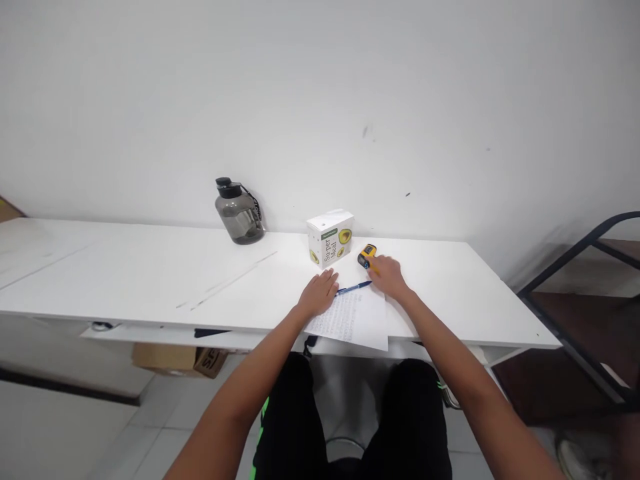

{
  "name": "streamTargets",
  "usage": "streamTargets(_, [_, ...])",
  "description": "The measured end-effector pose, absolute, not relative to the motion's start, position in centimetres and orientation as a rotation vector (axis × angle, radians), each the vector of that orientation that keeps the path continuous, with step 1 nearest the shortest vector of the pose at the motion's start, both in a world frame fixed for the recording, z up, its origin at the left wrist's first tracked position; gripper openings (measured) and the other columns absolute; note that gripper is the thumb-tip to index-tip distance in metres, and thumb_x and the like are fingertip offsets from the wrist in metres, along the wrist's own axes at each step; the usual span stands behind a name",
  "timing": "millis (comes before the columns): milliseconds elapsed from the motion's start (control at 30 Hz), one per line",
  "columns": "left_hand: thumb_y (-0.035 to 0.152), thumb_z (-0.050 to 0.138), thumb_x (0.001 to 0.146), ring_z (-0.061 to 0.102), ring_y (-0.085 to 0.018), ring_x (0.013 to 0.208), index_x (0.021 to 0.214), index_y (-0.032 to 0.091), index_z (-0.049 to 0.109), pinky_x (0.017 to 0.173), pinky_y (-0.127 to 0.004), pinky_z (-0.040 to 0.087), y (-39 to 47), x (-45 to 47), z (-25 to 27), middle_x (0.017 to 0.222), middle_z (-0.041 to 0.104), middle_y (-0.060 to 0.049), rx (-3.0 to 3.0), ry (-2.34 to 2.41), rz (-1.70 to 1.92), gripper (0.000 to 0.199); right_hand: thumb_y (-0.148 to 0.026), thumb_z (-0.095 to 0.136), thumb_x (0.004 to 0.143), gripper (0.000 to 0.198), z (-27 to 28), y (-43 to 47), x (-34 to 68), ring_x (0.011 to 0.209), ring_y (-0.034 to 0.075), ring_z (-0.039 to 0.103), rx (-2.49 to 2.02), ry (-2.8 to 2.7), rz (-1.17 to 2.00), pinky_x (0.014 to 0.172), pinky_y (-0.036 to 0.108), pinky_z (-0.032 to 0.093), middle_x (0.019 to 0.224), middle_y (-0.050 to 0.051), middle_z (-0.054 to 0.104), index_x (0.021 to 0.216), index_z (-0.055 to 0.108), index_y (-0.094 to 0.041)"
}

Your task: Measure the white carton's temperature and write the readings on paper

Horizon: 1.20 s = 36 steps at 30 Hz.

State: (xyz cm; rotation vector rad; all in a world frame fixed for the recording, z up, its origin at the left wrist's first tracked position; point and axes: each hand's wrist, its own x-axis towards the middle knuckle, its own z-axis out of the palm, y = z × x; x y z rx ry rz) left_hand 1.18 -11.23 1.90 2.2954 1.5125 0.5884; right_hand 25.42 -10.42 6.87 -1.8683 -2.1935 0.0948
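Note:
My left hand [319,293] lies flat with its fingers stretched out, on the table and the left edge of a handwritten sheet of paper [350,320]. A blue pen [356,288] rests across the top of the sheet, its left end by my left fingers. My right hand [387,275] is closed on the near end of a small yellow and black tape measure [367,253]; its fingertips are partly hidden. Just behind my hands stands a white meal box [320,245] with avocado pictures, upright and touched by neither hand.
A grey translucent jug [240,217] with a black lid stands against the wall, left of the box. The white table [150,267] is narrow, and the paper overhangs its front edge. Below sits a cardboard box [170,359]. A black-framed rack [575,287] stands at the right.

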Motion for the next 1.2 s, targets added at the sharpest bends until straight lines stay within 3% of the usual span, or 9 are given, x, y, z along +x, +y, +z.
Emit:
streamTargets(167, [0.042, 0.033, 0.103, 0.033, -0.026, 0.157, 0.149, 0.019, 0.053, 0.129, -0.049, 0.021, -11.3, 1.4, 1.9, 0.165, 0.04, -0.012, 2.329, 1.538, 0.521, 0.055, -0.034, 0.042, 0.105, 0.038, 6.3, -13.3, 24.2, 0.111, 0.029, 0.068, -1.86, -2.487, 0.253, 0.093, 0.037, 0.045, 0.116, 0.013, 0.076, 0.134, 0.064, -0.022])
streamTargets(267, [0.045, 0.033, 0.104, 0.032, -0.025, 0.157, 0.15, 0.02, 0.053, 0.129, -0.05, 0.022, -11.4, 1.4, 1.9, 0.165, 0.04, -0.012, 2.341, 1.548, 0.529, 0.056, -0.032, 0.039, 0.106, 0.036, 6.0, -13.7, 24.0, 0.11, 0.03, 0.067, -1.859, -2.424, 0.162, 0.093, 0.038, 0.045, 0.116, 0.017, 0.075, 0.125, 0.066, -0.018])
streamTargets(367, [0.044, 0.029, 0.105, 0.034, -0.026, 0.156, 0.149, 0.021, 0.054, 0.128, -0.051, 0.024, -11.4, 1.2, 1.8, 0.163, 0.042, -0.011, 2.347, 1.552, 0.517, 0.056, -0.029, 0.033, 0.105, 0.04, 5.6, -13.9, 24.7, 0.108, 0.03, 0.068, -1.87, -2.116, 0.108, 0.09, 0.039, 0.047, 0.123, 0.018, 0.072, 0.131, 0.06, -0.017])
streamTargets(500, [0.043, 0.027, 0.105, 0.035, -0.025, 0.155, 0.151, 0.024, 0.053, 0.128, -0.05, 0.026, -11.3, 1.0, 1.7, 0.164, 0.041, -0.009, 2.388, 1.589, 0.501, 0.056, -0.053, 0.037, 0.099, 0.041, 4.5, -14.3, 24.7, 0.078, 0.029, 0.067, -1.58, -1.533, 0.492, 0.073, 0.039, 0.051, 0.084, 0.007, 0.071, 0.113, 0.063, -0.024])
streamTargets(600, [0.042, 0.028, 0.103, 0.033, -0.025, 0.156, 0.154, 0.021, 0.049, 0.129, -0.05, 0.024, -11.2, 1.1, 1.8, 0.166, 0.037, -0.01, 2.411, 1.636, 0.443, 0.058, -0.07, 0.055, 0.087, 0.044, 4.0, -14.8, 23.6, 0.072, 0.025, 0.062, -1.243, -1.407, 0.675, 0.067, 0.037, 0.05, 0.079, 0.003, 0.066, 0.094, 0.061, -0.027])
streamTargets(700, [0.041, 0.026, 0.103, 0.031, -0.026, 0.157, 0.157, 0.016, 0.044, 0.13, -0.049, 0.023, -11.1, 1.2, 1.8, 0.167, 0.034, -0.012, 2.393, 1.693, 0.405, 0.062, -0.073, 0.054, 0.087, 0.046, 3.4, -15.2, 22.6, 0.065, 0.022, 0.057, -1.171, -1.403, 0.826, 0.064, 0.035, 0.047, 0.068, -0.001, 0.059, 0.084, 0.059, -0.027])
streamTargets(900, [0.04, 0.03, 0.102, 0.033, -0.028, 0.156, 0.155, 0.013, 0.044, 0.129, -0.05, 0.025, -10.4, 1.1, 0.9, 0.165, 0.037, -0.015, 2.396, 1.68, 0.439, 0.062, -0.077, 0.051, 0.085, 0.053, 2.9, -14.9, 22.0, 0.052, 0.016, 0.048, -1.201, -1.308, 0.986, 0.056, 0.031, 0.042, 0.062, -0.004, 0.056, 0.09, 0.061, -0.026])
streamTargets(1100, [0.038, 0.04, 0.101, 0.039, -0.027, 0.153, 0.15, 0.019, 0.052, 0.128, -0.047, 0.028, -11.2, 1.7, 1.8, 0.16, 0.048, -0.013, 2.387, 1.632, 0.494, 0.054, -0.077, 0.053, 0.083, 0.053, 5.8, -15.4, 22.2, 0.054, 0.017, 0.051, -1.287, -1.336, 0.939, 0.05, 0.027, 0.04, 0.057, -0.005, 0.053, 0.093, 0.063, -0.026])
streamTargets(1200, [0.035, 0.034, 0.104, 0.04, -0.026, 0.153, 0.152, 0.021, 0.049, 0.127, -0.047, 0.029, -11.6, 1.9, 2.5, 0.161, 0.046, -0.011, 2.388, 1.685, 0.456, 0.053, -0.075, 0.056, 0.083, 0.053, 7.2, -15.2, 22.1, 0.054, 0.017, 0.052, -1.271, -1.364, 0.921, 0.05, 0.027, 0.04, 0.058, -0.005, 0.055, 0.097, 0.065, -0.026])
